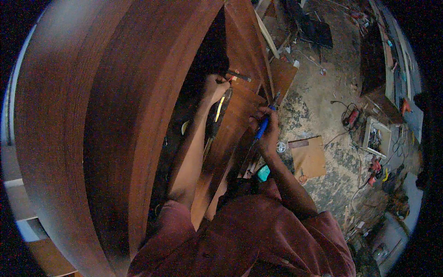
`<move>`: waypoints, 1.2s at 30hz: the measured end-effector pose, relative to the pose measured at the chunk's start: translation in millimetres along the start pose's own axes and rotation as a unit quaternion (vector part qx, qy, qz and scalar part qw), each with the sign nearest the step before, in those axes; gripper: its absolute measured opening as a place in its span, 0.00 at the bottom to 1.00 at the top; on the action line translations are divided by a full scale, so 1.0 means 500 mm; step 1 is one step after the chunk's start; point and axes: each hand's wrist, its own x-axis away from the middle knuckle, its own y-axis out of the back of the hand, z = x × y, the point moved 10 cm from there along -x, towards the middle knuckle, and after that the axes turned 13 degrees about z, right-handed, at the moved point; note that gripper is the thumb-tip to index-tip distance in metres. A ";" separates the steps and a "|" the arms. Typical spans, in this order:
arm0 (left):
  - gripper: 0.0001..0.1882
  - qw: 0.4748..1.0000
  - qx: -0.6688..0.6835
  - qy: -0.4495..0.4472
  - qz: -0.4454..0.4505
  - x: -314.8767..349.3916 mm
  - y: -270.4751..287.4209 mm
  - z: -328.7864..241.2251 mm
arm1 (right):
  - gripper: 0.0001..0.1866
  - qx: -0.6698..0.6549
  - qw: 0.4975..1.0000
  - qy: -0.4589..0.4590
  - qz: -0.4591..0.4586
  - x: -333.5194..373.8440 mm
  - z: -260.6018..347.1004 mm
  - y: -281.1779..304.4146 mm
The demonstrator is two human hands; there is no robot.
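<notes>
My left hand point(217, 88) is at the dark gap of a brown wooden cabinet point(152, 87), its fingers closed beside a small metal bar point(240, 76) on the brown board point(242, 111). A small reddish bit shows at the fingertips, too small to name. Farther right, my right hand point(268, 127) is wrapped round a blue-handled screwdriver point(262, 129), which is held tilted over the board's right edge. Below my left hand, a bright yellowish strip point(219, 110) lies on a dark part along the gap.
Right of the cabinet, a flat brown sheet point(308, 157) and a white roll point(280, 147) lie on the stained floor point(318, 106). Beyond them are a white-framed box point(377, 137), red power tools point(374, 171) and loose cords. A turquoise object point(263, 173) is near my right forearm.
</notes>
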 end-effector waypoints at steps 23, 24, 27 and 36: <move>0.07 0.957 -0.191 -0.215 -0.033 0.023 -0.003 -0.070 | 0.22 -0.030 1.000 -0.006 0.005 -0.004 0.010 -0.007; 0.07 0.949 -0.201 -0.238 -0.048 0.025 0.000 -0.075 | 0.22 -0.039 0.999 -0.018 0.008 -0.002 0.005 -0.008; 0.09 0.949 -0.209 -0.229 -0.061 0.010 0.000 -0.062 | 0.22 0.007 1.000 -0.014 0.018 0.000 0.006 -0.009; 0.11 0.958 -0.185 -0.181 -0.124 0.000 -0.002 -0.063 | 0.22 0.017 1.000 -0.017 -0.007 -0.004 -0.034 0.000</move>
